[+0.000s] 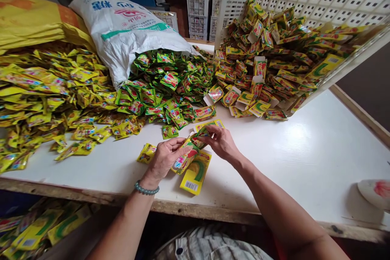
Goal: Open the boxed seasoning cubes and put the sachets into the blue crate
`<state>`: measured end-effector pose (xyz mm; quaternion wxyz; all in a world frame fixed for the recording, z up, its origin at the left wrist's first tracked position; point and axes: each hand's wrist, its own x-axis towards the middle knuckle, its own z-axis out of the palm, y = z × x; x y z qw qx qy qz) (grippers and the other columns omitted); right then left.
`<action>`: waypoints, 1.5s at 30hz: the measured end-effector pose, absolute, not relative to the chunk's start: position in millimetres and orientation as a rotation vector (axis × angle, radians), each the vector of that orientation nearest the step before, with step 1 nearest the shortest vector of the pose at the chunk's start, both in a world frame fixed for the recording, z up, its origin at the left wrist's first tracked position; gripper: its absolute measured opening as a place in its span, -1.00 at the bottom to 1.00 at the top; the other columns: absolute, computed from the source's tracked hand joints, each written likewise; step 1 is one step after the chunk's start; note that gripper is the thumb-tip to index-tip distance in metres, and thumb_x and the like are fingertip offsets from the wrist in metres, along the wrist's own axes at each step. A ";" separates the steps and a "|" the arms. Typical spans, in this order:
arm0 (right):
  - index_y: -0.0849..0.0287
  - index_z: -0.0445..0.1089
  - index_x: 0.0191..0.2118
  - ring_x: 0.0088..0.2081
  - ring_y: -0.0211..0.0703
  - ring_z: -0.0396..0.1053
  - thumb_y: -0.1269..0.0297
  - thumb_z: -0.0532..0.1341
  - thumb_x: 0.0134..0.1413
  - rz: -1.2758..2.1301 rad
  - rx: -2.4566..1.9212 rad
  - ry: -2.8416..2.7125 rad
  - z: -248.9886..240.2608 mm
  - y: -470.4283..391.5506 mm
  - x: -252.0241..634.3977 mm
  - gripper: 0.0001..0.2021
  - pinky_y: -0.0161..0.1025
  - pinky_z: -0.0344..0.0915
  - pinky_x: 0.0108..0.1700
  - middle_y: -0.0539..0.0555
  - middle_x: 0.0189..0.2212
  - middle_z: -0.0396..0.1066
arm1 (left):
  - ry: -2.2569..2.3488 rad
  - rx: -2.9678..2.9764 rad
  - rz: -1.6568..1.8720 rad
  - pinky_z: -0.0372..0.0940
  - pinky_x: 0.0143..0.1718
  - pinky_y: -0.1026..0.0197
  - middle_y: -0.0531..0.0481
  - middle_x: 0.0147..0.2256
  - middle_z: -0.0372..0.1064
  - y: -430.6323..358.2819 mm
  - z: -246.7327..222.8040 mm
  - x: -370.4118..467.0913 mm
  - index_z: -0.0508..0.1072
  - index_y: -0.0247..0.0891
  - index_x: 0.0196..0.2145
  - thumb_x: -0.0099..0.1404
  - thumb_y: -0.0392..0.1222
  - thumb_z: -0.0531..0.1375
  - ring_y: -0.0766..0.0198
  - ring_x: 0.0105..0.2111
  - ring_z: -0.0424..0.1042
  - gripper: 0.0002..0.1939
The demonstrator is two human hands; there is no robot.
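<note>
Counter (289,150): white top with a worn wooden edge, carrying all the goods.
White basket (329,4): perforated, tipped at the right, with printed cartons (292,57) spilling from it, some with open flaps.
White sack (131,28): lying behind the middle, its mouth toward the green packets (170,81), which lie heaped before it.
Yellow sack (27,20): at far left, above a broad heap of yellow packets (33,101).
Left hand (164,156): grip closed around the held carton (186,158), thumb across its printed face; a beaded bracelet (146,189) circles the wrist.
Right hand (224,142): grip pinched, thumb and fingers nearly together on a green packet at the carton's upper end.
Held carton: tilted above the counter near its front edge, partly overlapping a yellow carton (198,174) lying barcode up.
Pinched green packet (201,135): at the held carton's upper end; how far inside, I cannot tell.
Single yellow packet (146,153): just beside the left hand.
</note>
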<state>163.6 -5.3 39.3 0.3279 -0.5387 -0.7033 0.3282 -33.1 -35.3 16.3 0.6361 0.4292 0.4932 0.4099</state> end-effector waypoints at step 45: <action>0.09 0.35 0.03 -0.36 -0.21 0.36 0.07 0.38 -0.13 1.592 -1.087 -1.089 22.6 -19.2 132.5 -0.45 -0.27 0.34 -0.27 -0.02 -0.39 0.44 | 1.098 1.022 1.172 0.37 -0.26 0.24 -0.03 -0.26 0.53 -36.3 16.9 -30.1 0.42 -0.20 -0.09 0.14 -0.08 0.33 0.19 -0.27 0.51 -0.61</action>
